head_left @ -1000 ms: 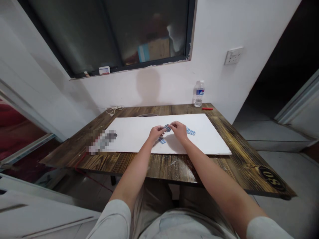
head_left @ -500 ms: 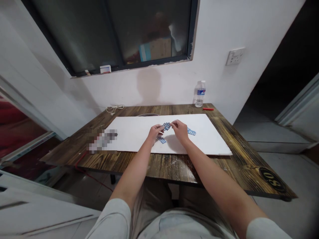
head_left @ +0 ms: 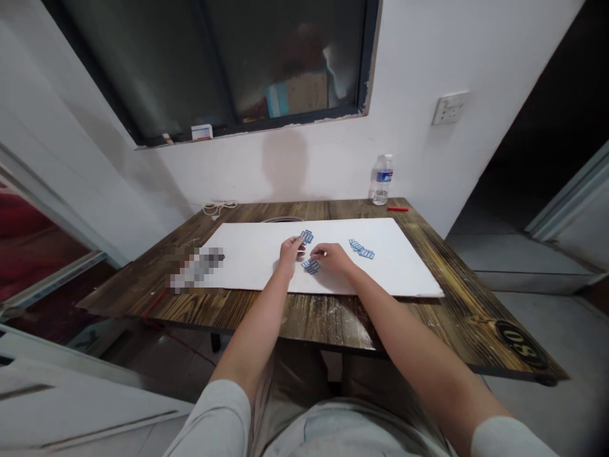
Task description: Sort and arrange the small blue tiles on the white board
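Note:
My left hand is closed on a small fan of blue-edged cards, raised over a white board. To its right, my right hand is lowered with thumb and fingers pinched together at the upper edge of a second group of blue-edged cards. These lie overlapping on the board. The fingertips appear to grip a card there, though its outline merges with the others. A third spread of similar cards rests on the board beyond my right hand.
The board lies on a dark wooden table. At the back right stand a plastic bottle and a red pen-like stick. A white cord sits at the back left. A blurred-out object lies at the board's left edge.
My right hand has moved down and left, from the held fan to the cards lying nearer me. My left hand and its fan have shifted slightly left. The right-hand spread is now uncovered.

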Demonstrator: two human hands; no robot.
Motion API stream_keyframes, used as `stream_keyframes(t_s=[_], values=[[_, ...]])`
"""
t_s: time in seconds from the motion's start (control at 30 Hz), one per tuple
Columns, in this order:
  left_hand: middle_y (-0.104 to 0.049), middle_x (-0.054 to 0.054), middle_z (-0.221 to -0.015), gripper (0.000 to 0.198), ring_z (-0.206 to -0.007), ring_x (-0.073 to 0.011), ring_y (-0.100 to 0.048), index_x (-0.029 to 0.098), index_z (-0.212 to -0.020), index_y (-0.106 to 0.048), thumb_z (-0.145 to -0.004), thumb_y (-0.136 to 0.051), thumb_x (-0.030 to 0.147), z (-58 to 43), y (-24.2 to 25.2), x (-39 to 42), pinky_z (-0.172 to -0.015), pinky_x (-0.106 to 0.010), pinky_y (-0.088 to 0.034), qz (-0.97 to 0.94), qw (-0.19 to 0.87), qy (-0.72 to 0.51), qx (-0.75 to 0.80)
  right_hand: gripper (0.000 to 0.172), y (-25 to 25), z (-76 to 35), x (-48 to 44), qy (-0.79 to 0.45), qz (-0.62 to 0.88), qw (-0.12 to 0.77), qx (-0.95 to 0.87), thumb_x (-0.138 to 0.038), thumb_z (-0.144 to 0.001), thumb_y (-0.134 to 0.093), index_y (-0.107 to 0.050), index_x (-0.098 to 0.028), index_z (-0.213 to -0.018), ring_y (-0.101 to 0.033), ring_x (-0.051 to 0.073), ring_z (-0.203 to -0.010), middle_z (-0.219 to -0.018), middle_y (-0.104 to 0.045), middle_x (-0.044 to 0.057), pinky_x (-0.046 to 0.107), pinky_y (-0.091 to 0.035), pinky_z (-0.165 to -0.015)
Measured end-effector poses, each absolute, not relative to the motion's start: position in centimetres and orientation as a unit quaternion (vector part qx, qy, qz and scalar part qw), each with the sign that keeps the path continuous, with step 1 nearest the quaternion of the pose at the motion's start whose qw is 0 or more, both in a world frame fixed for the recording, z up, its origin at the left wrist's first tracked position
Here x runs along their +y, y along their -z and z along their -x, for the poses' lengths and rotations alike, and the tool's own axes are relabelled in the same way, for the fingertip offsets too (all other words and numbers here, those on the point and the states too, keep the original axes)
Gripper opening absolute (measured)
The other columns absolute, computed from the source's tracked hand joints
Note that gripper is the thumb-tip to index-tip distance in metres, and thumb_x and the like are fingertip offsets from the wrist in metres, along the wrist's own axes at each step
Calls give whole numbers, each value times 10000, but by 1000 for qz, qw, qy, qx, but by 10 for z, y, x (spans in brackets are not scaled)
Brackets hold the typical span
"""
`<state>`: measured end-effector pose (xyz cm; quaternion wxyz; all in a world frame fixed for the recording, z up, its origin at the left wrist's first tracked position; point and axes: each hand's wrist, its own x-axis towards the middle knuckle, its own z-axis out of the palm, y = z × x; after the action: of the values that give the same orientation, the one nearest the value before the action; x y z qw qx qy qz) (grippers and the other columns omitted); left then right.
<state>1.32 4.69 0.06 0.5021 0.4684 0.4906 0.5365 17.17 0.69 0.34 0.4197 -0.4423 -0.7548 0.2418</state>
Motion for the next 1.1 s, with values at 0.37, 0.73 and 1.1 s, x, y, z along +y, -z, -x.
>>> stream_keyframes(t_s=[0.37,0.73,1.1], values=[[-602,-17,-640,329,-577,-94,-525,151,-746,-673,-598,-772,427,-22,-7,37,-498,-190,-386,-562,510,-479,441,250,2,-184,14,-142,539,538,-632,-413,-800,-606,-630,-187,-903,-539,161,-661,-801,-658,31,293,-404,-655],[-631,-29,-689,395,-569,-96,-511,135,-788,-689,-562,-796,440,-23,-7,33,-510,-224,-406,-603,512,-450,415,244,7,-182,19,-249,538,576,-563,-385,-687,-663,-676,-193,-837,-629,182,-699,-731,-702,18,304,-460,-693],[-568,14,-572,367,-477,-69,-471,146,-785,-682,-560,-790,416,-21,-6,38,-478,-203,-403,-551,511,-473,459,329,-1,-187,18,-258,576,581,-514,-506,-714,-598,-650,-184,-676,-606,184,-626,-677,-687,49,306,-444,-650]])
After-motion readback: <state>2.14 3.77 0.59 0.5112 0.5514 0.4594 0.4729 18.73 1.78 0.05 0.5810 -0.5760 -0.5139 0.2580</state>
